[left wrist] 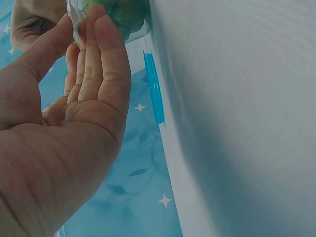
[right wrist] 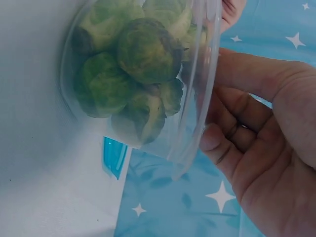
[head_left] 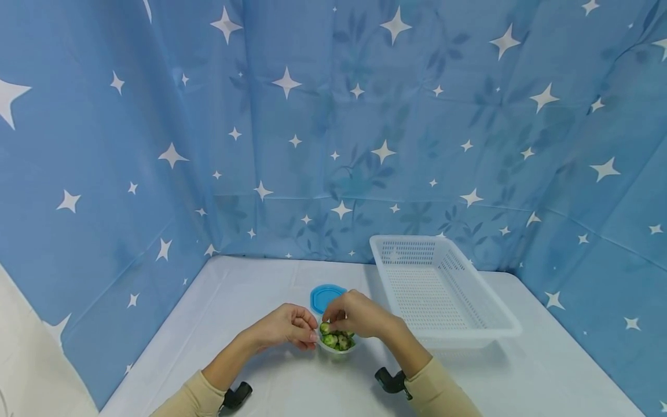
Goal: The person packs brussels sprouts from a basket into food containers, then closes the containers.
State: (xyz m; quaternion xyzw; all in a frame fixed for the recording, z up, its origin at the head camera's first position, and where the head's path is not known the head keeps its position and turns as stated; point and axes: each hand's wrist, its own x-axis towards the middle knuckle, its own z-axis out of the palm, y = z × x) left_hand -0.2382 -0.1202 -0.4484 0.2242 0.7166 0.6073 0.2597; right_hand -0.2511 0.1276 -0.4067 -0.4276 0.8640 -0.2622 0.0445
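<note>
A round clear plastic container (head_left: 336, 350) holding several green Brussels sprouts (right wrist: 148, 52) stands on the table. My left hand (head_left: 286, 327) pinches its rim from the left, with the thumb on one side and straight fingers on the other, as the left wrist view shows. From above, my right hand (head_left: 359, 313) reaches over the rim with curled fingers and grips a Brussels sprout (head_left: 325, 328) at the top of the pile. In the right wrist view its fingertips are partly hidden behind the rim. Behind the container lies a blue lid (head_left: 327, 296).
A large white perforated basket (head_left: 500, 324) stands at the right of the white-covered table (head_left: 250, 278). Blue curtain with white stars (head_left: 312, 145) closes off the back and both sides. A black wrist mount (head_left: 391, 380) sits on the right forearm.
</note>
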